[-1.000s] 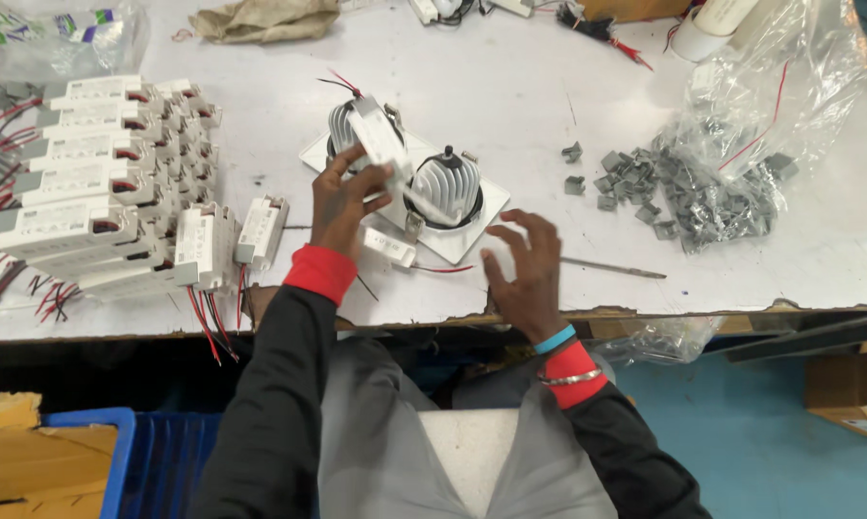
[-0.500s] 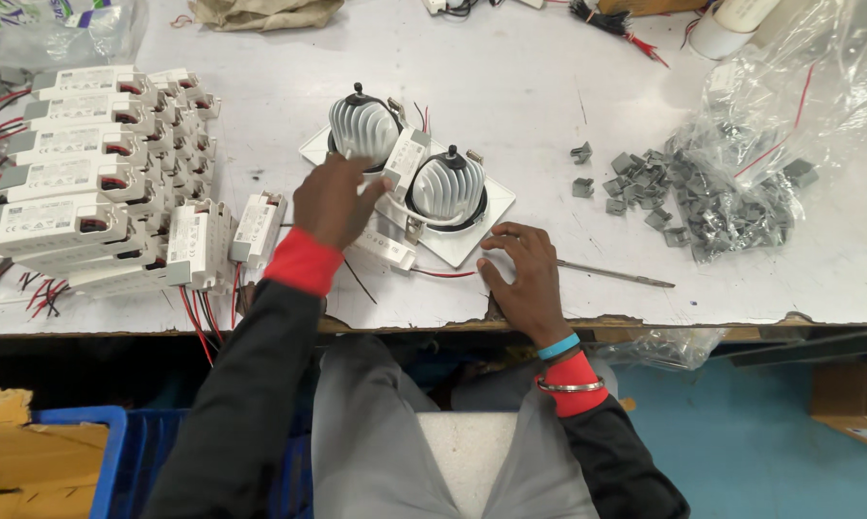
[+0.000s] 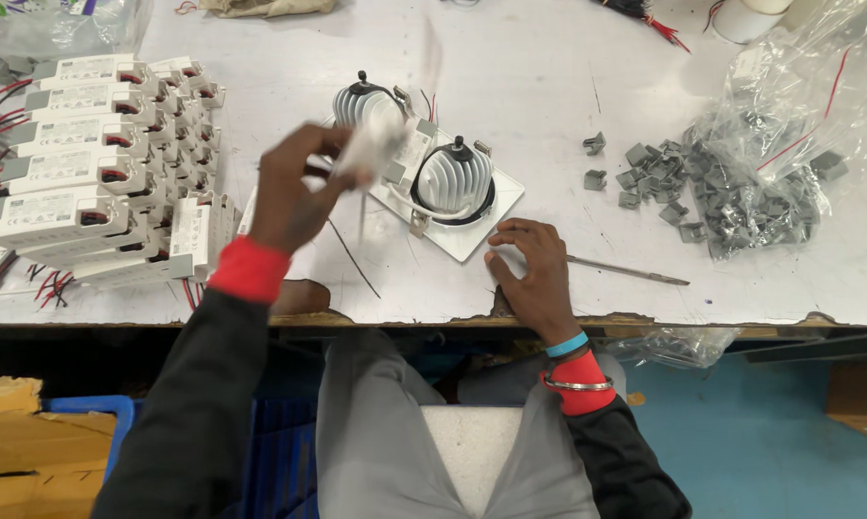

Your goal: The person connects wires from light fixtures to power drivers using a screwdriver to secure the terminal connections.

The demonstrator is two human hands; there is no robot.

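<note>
My left hand point(image 3: 294, 187) is raised over the white table point(image 3: 549, 77) and grips a small white driver box point(image 3: 376, 144) with thin wires hanging from it; the box is blurred by motion. Just to its right a white double downlight fixture point(image 3: 453, 187) with two finned grey housings lies on the table. My right hand point(image 3: 530, 274) rests near the table's front edge, fingers bent, below the fixture's corner; nothing can be made out in it. A thin metal rod point(image 3: 626, 272) lies just to the right of that hand.
Rows of white driver boxes point(image 3: 78, 154) with red wires fill the left side. A heap of small grey clips point(image 3: 703, 192) and a clear plastic bag point(image 3: 799, 86) lie at the right. A blue crate point(image 3: 107, 413) stands below the table on the left.
My left hand has lifted the white driver box off the table beside the fixture and is swinging it upward. My right hand has stayed near the front edge, shifting slightly.
</note>
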